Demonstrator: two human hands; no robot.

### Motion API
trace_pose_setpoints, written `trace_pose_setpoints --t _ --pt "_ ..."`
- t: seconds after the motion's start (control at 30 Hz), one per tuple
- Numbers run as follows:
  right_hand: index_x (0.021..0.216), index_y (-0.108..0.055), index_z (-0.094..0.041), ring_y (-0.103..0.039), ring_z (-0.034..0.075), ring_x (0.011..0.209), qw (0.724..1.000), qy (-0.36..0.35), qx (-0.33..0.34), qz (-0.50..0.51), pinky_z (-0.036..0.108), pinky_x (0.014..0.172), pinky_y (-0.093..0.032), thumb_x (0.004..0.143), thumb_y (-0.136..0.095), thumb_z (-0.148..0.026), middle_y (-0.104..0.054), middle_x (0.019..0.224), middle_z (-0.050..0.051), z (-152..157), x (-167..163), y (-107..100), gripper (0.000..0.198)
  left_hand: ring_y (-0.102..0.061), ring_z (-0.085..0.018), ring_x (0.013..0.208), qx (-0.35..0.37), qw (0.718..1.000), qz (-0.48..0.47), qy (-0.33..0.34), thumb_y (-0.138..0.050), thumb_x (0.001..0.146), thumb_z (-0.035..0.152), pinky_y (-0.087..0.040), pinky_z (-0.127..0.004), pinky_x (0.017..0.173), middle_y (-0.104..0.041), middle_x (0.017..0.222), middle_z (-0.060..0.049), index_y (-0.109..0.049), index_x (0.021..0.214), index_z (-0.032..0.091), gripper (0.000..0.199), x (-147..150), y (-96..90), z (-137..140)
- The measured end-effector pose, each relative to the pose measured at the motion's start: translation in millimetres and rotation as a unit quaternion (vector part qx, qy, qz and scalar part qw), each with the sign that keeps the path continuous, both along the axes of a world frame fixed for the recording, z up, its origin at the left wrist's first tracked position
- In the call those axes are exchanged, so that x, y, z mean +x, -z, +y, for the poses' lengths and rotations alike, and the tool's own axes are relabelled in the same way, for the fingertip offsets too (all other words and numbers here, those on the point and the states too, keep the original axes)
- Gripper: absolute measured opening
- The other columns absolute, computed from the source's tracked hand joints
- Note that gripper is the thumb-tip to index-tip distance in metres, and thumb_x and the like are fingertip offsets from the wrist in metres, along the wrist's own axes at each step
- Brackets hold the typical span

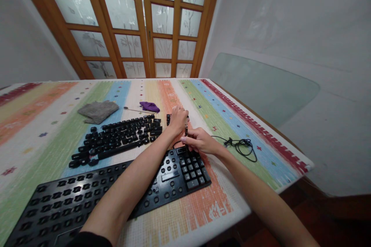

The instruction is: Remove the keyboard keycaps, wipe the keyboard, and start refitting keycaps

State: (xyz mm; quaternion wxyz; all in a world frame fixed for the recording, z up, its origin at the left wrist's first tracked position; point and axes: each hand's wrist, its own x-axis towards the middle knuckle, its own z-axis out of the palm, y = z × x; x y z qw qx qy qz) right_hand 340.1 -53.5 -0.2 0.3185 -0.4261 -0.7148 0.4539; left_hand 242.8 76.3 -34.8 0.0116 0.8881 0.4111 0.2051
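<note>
My left hand [179, 119] reaches across to a few loose black keycaps [168, 117] behind the keyboard, its fingers curled down; what they hold, if anything, is hidden. Close in front of it, my right hand [200, 141] has thumb and fingers pinched together above the keyboard's back right corner. A small dark piece [186, 129] shows between the two hands, too small to make out. Below my forearms lies the black keyboard [116, 185], most of its key places bare. The number-pad keycaps [193, 171] are still seated at its right end.
Rows of loose black keycaps [121, 137] lie left of my hands. Behind them are a grey cloth [98, 111], a thin stick with a dark tip [139, 110] and a purple cloth [149, 106]. A coiled black cable [243, 147] rests on the striped tablecloth [228, 112] at right.
</note>
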Motion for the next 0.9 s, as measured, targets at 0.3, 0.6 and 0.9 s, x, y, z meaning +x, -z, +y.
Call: trace_pose_setpoints --t 0.3,0.6,0.9 --pt "0.066 -0.052 -0.018 -0.044 0.007 0.035 0.999 0.048 0.001 0.018 0.019 0.036 -0.029 0.086 -0.058 -0.057 -0.054 0.047 -0.005 5.0 -0.3 7.3 0.043 -0.052 -0.029 0.104 -0.006 1.000 -0.015 0.004 -0.064 0.087 0.026 -0.041 -0.040 0.088 -0.068 0.099 -0.013 -0.071 0.092 0.017 0.013 -1.8 -2.4 -2.5" --pt "0.074 -0.055 -0.018 -0.042 0.008 0.034 0.992 0.098 -0.019 0.080 0.020 0.036 -0.030 0.082 -0.059 -0.058 -0.054 0.046 -0.005 12.6 11.8 6.3 0.042 -0.056 -0.028 0.108 -0.046 0.994 -0.091 0.038 -0.050 0.089 0.013 -0.042 -0.042 0.098 -0.071 0.104 -0.013 -0.072 0.100 0.013 0.025 -7.2 -35.9 -7.6" --pt "0.077 -0.057 -0.017 -0.043 0.008 0.036 0.949 0.256 0.091 0.162 0.021 0.036 -0.031 0.078 -0.058 -0.054 -0.056 0.050 -0.003 19.2 31.3 -6.0 0.037 -0.069 -0.017 0.088 -0.356 0.884 -0.173 0.250 -0.051 0.093 0.024 -0.054 -0.030 0.077 -0.074 0.105 -0.011 -0.067 0.113 0.012 0.028 -40.4 -60.5 -3.2"
